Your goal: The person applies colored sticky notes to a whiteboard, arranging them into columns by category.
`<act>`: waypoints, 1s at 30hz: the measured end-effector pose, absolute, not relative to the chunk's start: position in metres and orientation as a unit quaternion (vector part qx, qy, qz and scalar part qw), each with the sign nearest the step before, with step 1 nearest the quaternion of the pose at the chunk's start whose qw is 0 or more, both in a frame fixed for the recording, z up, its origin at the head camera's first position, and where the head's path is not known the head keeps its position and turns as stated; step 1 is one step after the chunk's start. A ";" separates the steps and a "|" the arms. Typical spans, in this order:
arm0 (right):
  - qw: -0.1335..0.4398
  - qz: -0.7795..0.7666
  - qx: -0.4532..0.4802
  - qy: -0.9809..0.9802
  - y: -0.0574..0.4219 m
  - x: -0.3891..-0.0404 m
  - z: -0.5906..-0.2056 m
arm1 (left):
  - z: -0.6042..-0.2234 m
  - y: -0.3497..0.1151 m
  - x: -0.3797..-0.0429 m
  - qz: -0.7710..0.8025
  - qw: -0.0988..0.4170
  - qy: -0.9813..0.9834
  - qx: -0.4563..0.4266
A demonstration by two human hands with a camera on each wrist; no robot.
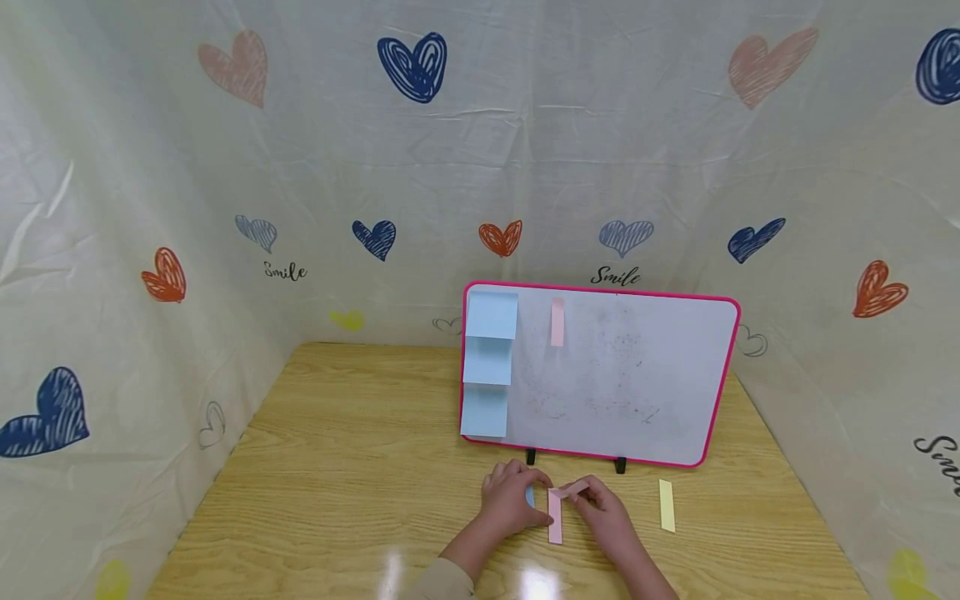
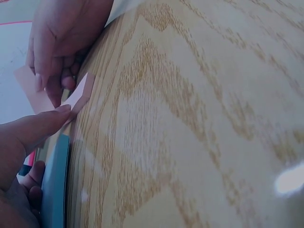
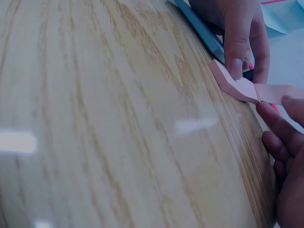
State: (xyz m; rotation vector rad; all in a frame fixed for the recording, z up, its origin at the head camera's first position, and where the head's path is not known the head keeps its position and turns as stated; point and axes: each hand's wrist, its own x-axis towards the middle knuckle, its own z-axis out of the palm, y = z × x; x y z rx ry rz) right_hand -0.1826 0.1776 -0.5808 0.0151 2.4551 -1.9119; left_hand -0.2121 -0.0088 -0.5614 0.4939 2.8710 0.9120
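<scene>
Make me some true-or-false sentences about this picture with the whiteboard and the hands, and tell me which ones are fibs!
1. The whiteboard has a pink border. True.
2. Only two blue notes are on it. False: there are three.
3. The left hand touches the pink stack with its thumb. True.
4. A yellow strip lies on the table. True.
5. The right hand holds nothing. False: it pinches a pink strip.
</scene>
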 end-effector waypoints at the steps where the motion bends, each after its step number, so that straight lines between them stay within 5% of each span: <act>1: 0.011 -0.615 0.006 0.789 0.177 -0.183 -0.581 | -0.561 -0.009 -0.212 0.299 0.045 0.940 0.160; 30: -0.007 -0.625 0.031 0.780 0.176 -0.182 -0.579 | -0.561 -0.008 -0.212 0.305 0.047 0.939 0.153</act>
